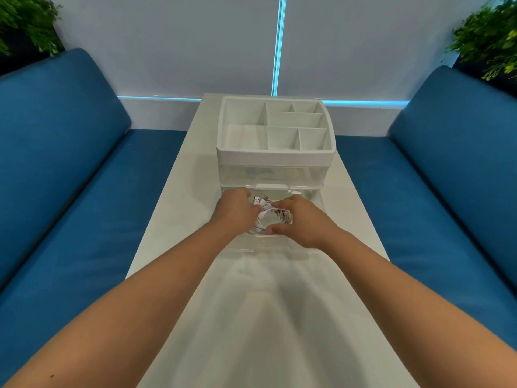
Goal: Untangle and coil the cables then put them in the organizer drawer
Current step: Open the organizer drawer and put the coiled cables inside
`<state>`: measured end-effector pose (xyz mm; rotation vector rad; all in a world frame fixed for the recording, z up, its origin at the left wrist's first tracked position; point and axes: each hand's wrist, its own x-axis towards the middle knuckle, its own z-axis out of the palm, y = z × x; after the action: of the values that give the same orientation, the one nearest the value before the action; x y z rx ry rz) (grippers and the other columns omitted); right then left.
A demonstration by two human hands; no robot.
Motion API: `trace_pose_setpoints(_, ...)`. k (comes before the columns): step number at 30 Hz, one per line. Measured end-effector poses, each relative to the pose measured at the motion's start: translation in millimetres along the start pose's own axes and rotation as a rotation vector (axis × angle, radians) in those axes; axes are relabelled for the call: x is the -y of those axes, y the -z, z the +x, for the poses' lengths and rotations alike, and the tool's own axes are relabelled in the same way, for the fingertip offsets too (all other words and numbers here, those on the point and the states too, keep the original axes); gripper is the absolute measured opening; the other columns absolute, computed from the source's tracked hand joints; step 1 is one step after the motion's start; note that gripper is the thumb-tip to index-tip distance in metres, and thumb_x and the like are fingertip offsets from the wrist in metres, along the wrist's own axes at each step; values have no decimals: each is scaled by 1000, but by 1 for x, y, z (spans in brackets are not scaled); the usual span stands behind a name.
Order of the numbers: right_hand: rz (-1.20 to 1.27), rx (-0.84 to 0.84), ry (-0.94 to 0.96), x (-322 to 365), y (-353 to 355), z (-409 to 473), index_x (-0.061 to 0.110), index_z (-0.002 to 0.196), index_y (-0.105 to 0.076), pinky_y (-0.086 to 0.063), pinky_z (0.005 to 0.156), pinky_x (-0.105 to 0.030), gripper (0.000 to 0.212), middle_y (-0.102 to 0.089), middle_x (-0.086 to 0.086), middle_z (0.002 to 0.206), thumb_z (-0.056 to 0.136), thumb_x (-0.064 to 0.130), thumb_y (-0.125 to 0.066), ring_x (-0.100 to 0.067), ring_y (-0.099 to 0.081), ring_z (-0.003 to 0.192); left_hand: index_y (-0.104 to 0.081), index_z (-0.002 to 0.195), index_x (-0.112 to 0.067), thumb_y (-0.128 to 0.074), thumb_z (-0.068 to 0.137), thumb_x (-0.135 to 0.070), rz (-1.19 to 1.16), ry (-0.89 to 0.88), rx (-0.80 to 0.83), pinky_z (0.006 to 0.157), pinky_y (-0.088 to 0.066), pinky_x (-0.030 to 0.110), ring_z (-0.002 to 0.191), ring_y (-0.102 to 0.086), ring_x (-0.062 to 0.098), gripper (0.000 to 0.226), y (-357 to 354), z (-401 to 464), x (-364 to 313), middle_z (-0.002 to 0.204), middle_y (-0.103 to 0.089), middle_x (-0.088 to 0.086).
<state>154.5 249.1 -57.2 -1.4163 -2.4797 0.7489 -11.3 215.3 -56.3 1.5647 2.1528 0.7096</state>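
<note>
Left hand (234,210) and right hand (300,219): each grip closed on the white coiled cables (270,218), one per side. Coil lies flat in the pulled-out clear drawer (279,249); plug ends (261,199) point away, toward the organizer (275,152). No legible markings. White desk (173,219) beneath.

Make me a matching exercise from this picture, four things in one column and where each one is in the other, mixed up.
Things:
1. coiled white cables
2. divided tray
3. clear drawer
4. plants

Places:
A. top of the organizer
B. far corners behind the blue seats
C. pulled out toward the person
D. between the left hand and right hand

Pairs: 1-D, 2-A, 3-C, 4-B
</note>
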Motion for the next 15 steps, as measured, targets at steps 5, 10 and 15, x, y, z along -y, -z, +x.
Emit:
trace_pose_setpoints(5,39,-356,104,-4,10,-54,31,129,-57,-37,93,-23,54,-53,11,127,80,52,-70,-9,-43,120,-70,106,-15,-61,94,-22,-170,-284,-315,85,-54,33,90,-66,17,17,30,-8,-7,95,-70,-2)
trace_pose_setpoints(10,293,-558,-127,-21,-11,-93,27,144,-34,-24,103,-17,96,-34,17,138,65,56,-81,-1,-26,129,-60,131,-14,-57,98,-26,61,-564,-370,104,-37,31,126,-46,22,35,60,7,-30,133,-58,5)
trace_pose_setpoints(15,444,-441,-337,-35,-33,-92,20,149,-25,-35,108,-31,110,-33,4,152,63,52,-84,-15,-34,138,-36,150,-19,-50,101,-38,250,-393,-72,115,-22,39,137,-38,30,54,60,19,-43,148,-48,7)
